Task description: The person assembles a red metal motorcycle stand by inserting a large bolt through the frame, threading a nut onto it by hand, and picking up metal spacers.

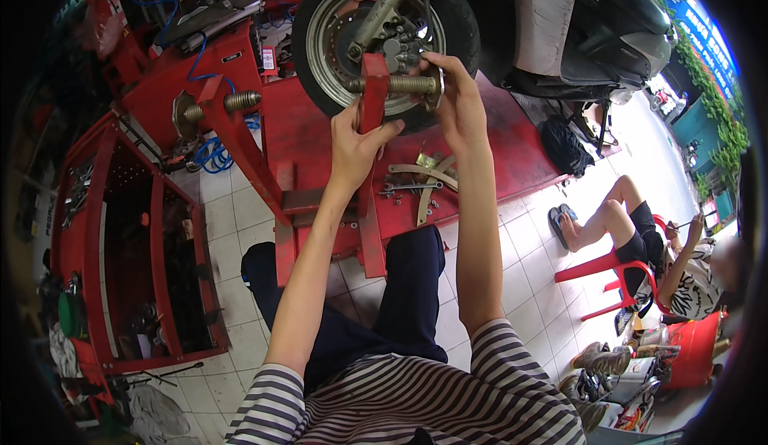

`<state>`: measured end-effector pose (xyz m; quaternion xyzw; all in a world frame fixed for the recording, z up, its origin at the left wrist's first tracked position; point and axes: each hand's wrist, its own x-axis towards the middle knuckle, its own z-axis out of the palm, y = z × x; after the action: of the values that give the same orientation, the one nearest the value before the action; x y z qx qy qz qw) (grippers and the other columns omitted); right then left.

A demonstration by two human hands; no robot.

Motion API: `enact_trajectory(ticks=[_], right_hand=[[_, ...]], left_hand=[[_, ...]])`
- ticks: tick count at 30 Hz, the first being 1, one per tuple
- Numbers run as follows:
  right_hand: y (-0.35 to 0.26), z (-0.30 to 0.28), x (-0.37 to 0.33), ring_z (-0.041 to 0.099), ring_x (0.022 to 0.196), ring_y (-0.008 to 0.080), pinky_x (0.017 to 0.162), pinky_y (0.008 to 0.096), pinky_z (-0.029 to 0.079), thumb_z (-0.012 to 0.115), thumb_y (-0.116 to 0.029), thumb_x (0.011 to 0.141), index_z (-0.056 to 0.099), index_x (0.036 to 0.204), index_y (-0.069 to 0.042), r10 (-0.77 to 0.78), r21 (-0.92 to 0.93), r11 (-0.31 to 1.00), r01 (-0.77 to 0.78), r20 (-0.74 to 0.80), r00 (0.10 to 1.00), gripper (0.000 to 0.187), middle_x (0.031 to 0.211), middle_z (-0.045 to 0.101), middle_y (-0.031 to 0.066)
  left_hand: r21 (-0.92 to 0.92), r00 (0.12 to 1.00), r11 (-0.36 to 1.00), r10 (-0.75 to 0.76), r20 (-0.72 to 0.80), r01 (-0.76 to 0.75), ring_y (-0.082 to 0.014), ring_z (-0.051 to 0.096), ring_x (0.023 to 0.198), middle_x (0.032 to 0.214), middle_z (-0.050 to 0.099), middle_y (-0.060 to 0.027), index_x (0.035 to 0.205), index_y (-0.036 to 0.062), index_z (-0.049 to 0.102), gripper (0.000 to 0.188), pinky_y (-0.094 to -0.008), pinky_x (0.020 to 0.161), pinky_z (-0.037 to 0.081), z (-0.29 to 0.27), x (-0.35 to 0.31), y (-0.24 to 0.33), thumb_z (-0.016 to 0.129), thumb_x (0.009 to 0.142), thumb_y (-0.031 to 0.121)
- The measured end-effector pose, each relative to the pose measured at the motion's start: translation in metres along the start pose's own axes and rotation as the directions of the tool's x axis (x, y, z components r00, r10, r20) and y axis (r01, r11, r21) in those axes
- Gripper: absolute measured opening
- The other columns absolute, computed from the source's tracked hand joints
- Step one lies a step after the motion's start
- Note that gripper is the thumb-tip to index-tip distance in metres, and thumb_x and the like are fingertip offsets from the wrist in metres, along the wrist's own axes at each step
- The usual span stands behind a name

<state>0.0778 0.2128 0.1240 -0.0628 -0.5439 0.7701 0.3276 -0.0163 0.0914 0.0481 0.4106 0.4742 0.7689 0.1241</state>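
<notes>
A motorbike's front wheel (328, 61) stands just beyond two red uprights, with its grey brake caliper (396, 49) facing me. My left hand (354, 145) is closed around the nearer red upright (372, 113), thumb on its right side and some fingers hidden. Through this post's top runs a thick threaded clamp screw (404, 85) with a metal plate at its right end. My right hand (462, 105) is raised past that plate, fingers bent and pinched at the caliper's right edge. Whatever small part lies between those fingertips is too small to make out.
Wrenches (412, 187), curved metal pieces and small hardware lie on the red lift platform (512, 149). A second threaded screw (232, 101) sits on the left upright. An open red cabinet (152, 261) stands left. At right, a person sits on a red chair (588, 269) beside a parts pile.
</notes>
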Motion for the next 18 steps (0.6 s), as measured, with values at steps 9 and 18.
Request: enact_trajectory(ticks=[9, 18], right_hand=[[0.026, -0.008, 0.016, 0.059, 0.081, 0.0145, 0.069, 0.0354, 0.048, 0.057, -0.027, 0.094, 0.060, 0.091, -0.012, 0.142, 0.453, 0.862, -0.229, 0.217, 0.966, 0.016, 0.085, 0.058, -0.0020], [0.073, -0.026, -0.022, 0.058, 0.098, 0.0161, 0.082, 0.0338, 0.046, 0.051, -0.022, 0.099, 0.056, 0.120, -0.006, -0.070, 0.225, 0.971, 0.077, -0.039, 0.997, 0.027, 0.113, 0.061, 0.0057]], left_hand=[[-0.007, 0.999, 1.000, 0.003, 0.038, -0.003, -0.0054, 0.048, 0.048, 0.061, 0.054, 0.0016, 0.086, 0.0023, 0.059, 0.014, -0.0224, 0.044, 0.035, -0.001, -0.001, 0.007, 0.071, 0.082, 0.007], [-0.023, 0.999, 0.999, 0.032, -0.001, -0.032, -0.0049, 0.046, 0.048, 0.061, 0.052, 0.0021, 0.086, 0.0036, 0.055, 0.020, -0.0227, 0.044, 0.034, 0.003, 0.000, 0.003, 0.074, 0.081, 0.006]])
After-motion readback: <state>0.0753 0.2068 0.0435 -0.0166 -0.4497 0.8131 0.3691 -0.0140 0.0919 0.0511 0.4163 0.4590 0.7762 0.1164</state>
